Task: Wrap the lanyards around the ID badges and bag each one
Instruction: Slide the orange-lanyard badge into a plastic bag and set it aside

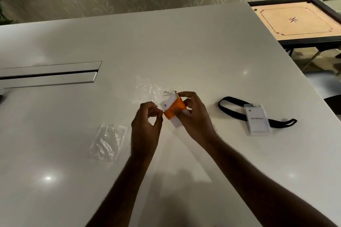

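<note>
A wide, glossy white table (pixel 184 46) is filling most of the head view, its smooth top catching round glints of ceiling light, with a long rectangular slot (pixel 49 74) lying recessed at its left. Beyond the far right corner, a square wooden carrom board (pixel 295 20) with a dark frame is standing apart from the table.

Two bare forearms are reaching in from below. The right hand (pixel 195 116) is gripping a flat white rectangular badge (pixel 172 112) with curled fingers, holding it tilted above the table near its middle. A shiny orange lanyard (pixel 174 109) is sitting wound in a flat band around the badge, and a small metal ring (pixel 166 93) is showing at the badge's upper end. The left hand (pixel 146 121) is curling its fingertips at the badge's left edge, seeming to pinch it; the exact contact is too small to tell.

To the right, a second badge (pixel 258 120) in a clear, rigid sleeve is lying flat across a loose black fabric lanyard (pixel 232 108). A crinkled clear plastic bag (pixel 108 142) is lying flat left of the hands, and another bag (pixel 145 88) is resting just behind them.
</note>
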